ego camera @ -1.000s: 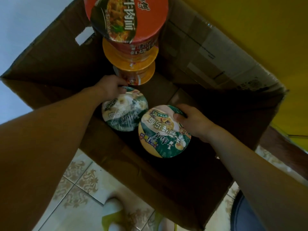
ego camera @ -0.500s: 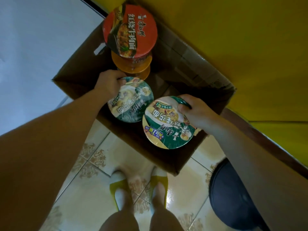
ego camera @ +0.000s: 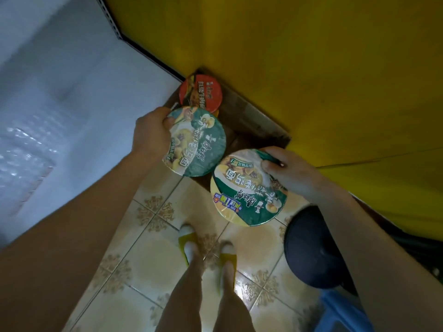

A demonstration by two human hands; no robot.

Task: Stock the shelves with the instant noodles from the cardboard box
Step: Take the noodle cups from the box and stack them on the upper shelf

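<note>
Carry level to the shelves, left hand point(ego camera: 153, 133) clamped on one green-lidded round noodle bowl point(ego camera: 195, 142), right hand point(ego camera: 291, 172) on the other green-lidded bowl point(ego camera: 249, 188), clear of the brown cardboard box point(ego camera: 259, 125).

Dim, warm-tinted indoor light — soft glare on the glossy patterned floor tiles point(ego camera: 153, 257), motion blur throughout, wide-angle bending at the edges.

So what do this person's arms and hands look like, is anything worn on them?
Both arms are bare from the frame edge down: no sleeves, gloves, watch or bracelets in view. The left hand and right hand show no rings that I can make out. The nails are short and look unpainted, though the picture is slightly blurred.
</note>
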